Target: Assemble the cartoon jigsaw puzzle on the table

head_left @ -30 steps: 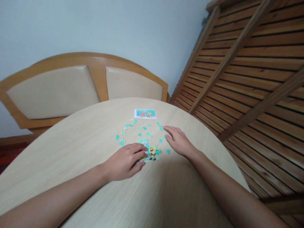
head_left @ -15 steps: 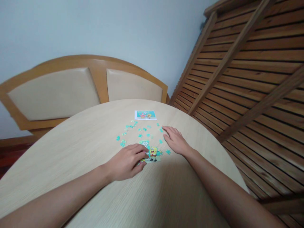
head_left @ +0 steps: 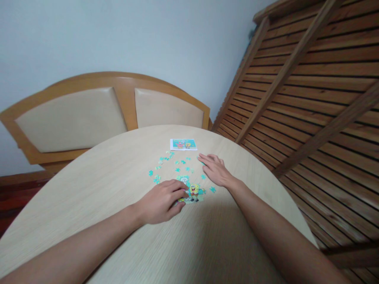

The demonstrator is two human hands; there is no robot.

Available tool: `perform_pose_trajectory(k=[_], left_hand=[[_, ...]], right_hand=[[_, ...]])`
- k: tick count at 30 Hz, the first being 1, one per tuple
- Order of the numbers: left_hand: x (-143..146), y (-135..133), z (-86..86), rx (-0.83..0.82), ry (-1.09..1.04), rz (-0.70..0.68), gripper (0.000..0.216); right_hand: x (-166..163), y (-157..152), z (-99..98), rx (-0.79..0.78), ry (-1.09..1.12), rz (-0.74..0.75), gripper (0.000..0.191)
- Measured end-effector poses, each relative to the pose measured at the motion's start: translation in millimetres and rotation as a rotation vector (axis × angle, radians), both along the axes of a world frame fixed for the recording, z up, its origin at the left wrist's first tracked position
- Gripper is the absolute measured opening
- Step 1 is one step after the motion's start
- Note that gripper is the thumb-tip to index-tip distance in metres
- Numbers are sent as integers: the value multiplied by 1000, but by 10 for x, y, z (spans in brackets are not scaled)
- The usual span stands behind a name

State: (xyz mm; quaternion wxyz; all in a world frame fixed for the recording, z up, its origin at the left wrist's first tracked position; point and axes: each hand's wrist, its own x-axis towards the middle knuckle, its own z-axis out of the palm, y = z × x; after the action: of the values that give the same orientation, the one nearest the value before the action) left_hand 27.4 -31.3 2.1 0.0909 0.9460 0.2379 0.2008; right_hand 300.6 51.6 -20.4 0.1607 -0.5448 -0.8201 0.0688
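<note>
A partly joined jigsaw puzzle (head_left: 194,190) with cartoon figures on a teal ground lies on the table. My left hand (head_left: 166,201) rests over its left side, fingers a little bent and apart, hiding part of the picture. Beyond and to the right, my right hand (head_left: 215,169) is stretched out low over the tabletop, its fingertips at small teal pieces by the right edge of the scatter. Whether a fingertip presses on a piece is too small to tell. Loose jigsaw pieces (head_left: 177,170) are spread between the hands and further left.
A printed reference picture (head_left: 184,144) lies flat behind the pieces. The round wooden table (head_left: 112,169) fills the lower view. Behind it stands a padded wooden headboard (head_left: 74,118) against a pale wall, with a slatted wooden frame (head_left: 319,90) leaning on the right.
My right hand has moved slightly left and away from me, its fingers reaching further among the loose pieces. My left hand stays on the puzzle. The whole view has shifted a little.
</note>
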Motion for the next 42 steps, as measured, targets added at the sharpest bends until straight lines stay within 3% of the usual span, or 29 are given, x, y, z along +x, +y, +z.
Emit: perform_pose_trajectory(k=[4, 12, 15, 22, 31, 42], left_hand=[[-6, 4, 5, -10, -1, -8, 20], [-41, -7, 13, -36, -3, -18, 22], [-50, -7, 7, -37, 9, -15, 22], [-38, -4, 9, -35, 3, -15, 22], [-50, -4, 5, -40, -7, -16, 23], [-40, 2, 3, -42, -13, -23, 23]], right_hand=[[3, -89, -10, 50, 122, 171, 39], [-66, -130, 72, 103, 277, 293, 9], [-64, -155, 87, 60, 323, 262, 6], [-96, -200, 105, 17, 279, 224, 21], [-104, -255, 154, -18, 225, 206, 11], [-65, -287, 174, -97, 254, 114, 17]])
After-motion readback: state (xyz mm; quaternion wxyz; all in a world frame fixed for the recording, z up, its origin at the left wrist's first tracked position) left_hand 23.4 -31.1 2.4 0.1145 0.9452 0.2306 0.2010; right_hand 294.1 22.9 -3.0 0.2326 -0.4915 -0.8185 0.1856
